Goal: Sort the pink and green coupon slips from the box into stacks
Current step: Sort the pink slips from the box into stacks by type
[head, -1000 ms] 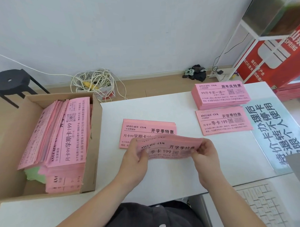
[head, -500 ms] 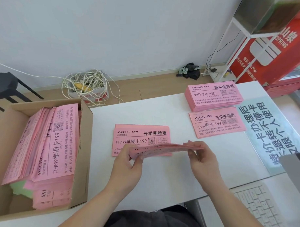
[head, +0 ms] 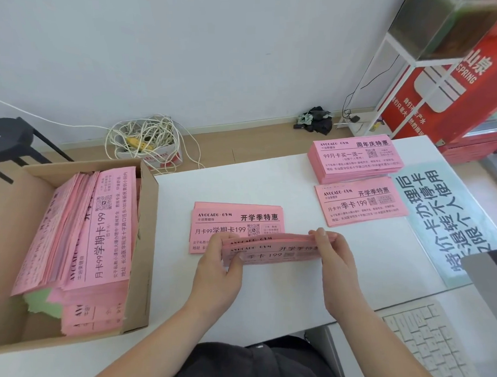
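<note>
A bundle of pink slips [head: 272,251] is held just above the white table [head: 273,294]. My left hand [head: 219,271] grips its left end and my right hand [head: 333,258] grips its right end. Behind the bundle lies a pink stack [head: 237,221], partly covered by it. Two more pink stacks sit at the back right, a thick one [head: 354,157] and a thin one [head: 360,201] in front of it. The cardboard box [head: 150,248] on the left holds many pink slips [head: 96,233] and a few green slips [head: 41,304] at its near side.
A pale blue printed sign [head: 445,218] lies at the table's right. A white keyboard [head: 427,343] sits low right beside a grey object [head: 489,270]. Beyond the table are a black stool [head: 6,140], a cable tangle [head: 147,139], a white rack [head: 407,78] and red cartons [head: 447,102].
The held bundle went from tilted toward me to nearly edge-on, then tipped back so its printed face shows again. Both hands kept their grip on its ends.
</note>
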`<control>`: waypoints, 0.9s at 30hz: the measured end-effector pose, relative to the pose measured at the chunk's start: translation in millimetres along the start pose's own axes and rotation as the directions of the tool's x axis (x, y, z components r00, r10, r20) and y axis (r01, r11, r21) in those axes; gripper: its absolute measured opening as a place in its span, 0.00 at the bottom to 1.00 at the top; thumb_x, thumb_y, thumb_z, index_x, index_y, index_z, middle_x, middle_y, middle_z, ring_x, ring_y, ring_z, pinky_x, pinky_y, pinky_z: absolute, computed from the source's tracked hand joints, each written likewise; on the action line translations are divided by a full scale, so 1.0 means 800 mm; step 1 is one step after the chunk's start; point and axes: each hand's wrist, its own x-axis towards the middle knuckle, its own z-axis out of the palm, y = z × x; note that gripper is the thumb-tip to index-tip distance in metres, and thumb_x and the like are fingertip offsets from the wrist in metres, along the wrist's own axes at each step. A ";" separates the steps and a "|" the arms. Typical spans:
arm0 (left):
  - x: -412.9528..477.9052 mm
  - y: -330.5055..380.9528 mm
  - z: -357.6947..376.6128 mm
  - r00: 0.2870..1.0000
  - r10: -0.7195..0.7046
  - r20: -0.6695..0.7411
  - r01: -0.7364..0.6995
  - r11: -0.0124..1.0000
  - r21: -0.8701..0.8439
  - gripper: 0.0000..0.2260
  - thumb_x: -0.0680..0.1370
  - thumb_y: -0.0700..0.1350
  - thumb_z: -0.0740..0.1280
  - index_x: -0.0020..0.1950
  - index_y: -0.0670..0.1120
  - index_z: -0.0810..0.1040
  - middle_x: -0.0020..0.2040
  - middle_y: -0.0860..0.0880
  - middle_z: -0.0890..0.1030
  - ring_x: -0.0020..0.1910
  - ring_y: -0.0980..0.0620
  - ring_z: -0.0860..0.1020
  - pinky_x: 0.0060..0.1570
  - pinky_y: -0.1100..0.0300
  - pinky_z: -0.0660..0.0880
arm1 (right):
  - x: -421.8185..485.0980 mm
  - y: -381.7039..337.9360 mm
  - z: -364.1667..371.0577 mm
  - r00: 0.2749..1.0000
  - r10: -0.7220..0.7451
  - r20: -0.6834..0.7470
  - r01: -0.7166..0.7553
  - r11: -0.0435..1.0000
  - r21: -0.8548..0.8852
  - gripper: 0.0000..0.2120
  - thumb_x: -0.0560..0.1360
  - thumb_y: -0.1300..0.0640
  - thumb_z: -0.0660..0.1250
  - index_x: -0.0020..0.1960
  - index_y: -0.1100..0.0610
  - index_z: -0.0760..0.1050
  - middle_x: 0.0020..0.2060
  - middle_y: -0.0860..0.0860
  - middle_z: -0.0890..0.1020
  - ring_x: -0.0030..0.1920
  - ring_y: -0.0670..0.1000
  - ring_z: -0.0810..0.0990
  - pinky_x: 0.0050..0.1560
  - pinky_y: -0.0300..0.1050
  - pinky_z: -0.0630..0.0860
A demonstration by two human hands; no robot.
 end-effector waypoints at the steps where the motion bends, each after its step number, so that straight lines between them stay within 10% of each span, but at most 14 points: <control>1: -0.001 -0.002 -0.001 1.000 -0.008 0.005 0.008 1.000 -0.007 0.16 0.81 0.38 0.67 0.58 0.60 0.73 0.55 0.64 0.81 0.57 0.66 0.77 0.55 0.71 0.73 | 0.000 0.000 0.001 1.000 -0.003 0.006 0.003 1.000 -0.007 0.16 0.81 0.41 0.65 0.53 0.54 0.75 0.55 0.48 0.83 0.57 0.44 0.77 0.54 0.40 0.68; 4: -0.001 -0.010 -0.004 0.999 -0.033 0.017 0.033 0.999 0.026 0.13 0.82 0.40 0.64 0.60 0.58 0.74 0.56 0.64 0.81 0.57 0.62 0.79 0.58 0.58 0.78 | -0.001 0.001 -0.006 0.996 -0.020 0.085 0.020 1.000 -0.004 0.19 0.77 0.37 0.70 0.55 0.52 0.76 0.56 0.48 0.84 0.60 0.46 0.79 0.58 0.42 0.70; 10: 0.021 0.024 -0.005 0.999 -0.011 0.041 0.007 0.996 0.091 0.07 0.83 0.41 0.62 0.55 0.54 0.75 0.50 0.59 0.83 0.46 0.59 0.79 0.43 0.58 0.76 | 0.015 -0.006 -0.027 0.992 -0.095 0.087 0.115 0.954 -0.276 0.15 0.81 0.66 0.63 0.59 0.47 0.76 0.52 0.46 0.85 0.55 0.45 0.83 0.52 0.43 0.77; 17: 0.067 0.098 0.024 0.973 -0.126 0.196 0.103 0.987 0.125 0.04 0.85 0.45 0.60 0.52 0.54 0.72 0.51 0.53 0.82 0.38 0.45 0.85 0.37 0.55 0.82 | 0.064 -0.078 -0.058 0.991 -0.021 0.131 0.087 0.850 -0.520 0.10 0.84 0.61 0.56 0.60 0.48 0.70 0.53 0.47 0.79 0.53 0.50 0.81 0.43 0.49 0.85; 22: 0.101 0.118 0.082 0.897 -0.278 0.343 0.301 0.953 -0.014 0.05 0.84 0.47 0.61 0.56 0.52 0.76 0.57 0.52 0.82 0.45 0.45 0.87 0.55 0.44 0.83 | 0.107 -0.109 -0.098 0.999 -0.021 0.042 0.041 0.813 -0.581 0.11 0.84 0.59 0.54 0.62 0.48 0.69 0.52 0.49 0.79 0.46 0.54 0.78 0.35 0.46 0.77; 27: 0.120 0.134 0.153 0.843 -0.358 0.401 0.404 0.914 -0.032 0.08 0.85 0.43 0.58 0.57 0.50 0.77 0.54 0.51 0.84 0.32 0.50 0.84 0.43 0.58 0.84 | 0.153 -0.116 -0.124 0.992 0.015 -0.123 -0.086 0.796 -0.599 0.14 0.81 0.63 0.53 0.59 0.51 0.72 0.48 0.51 0.80 0.42 0.52 0.75 0.39 0.46 0.71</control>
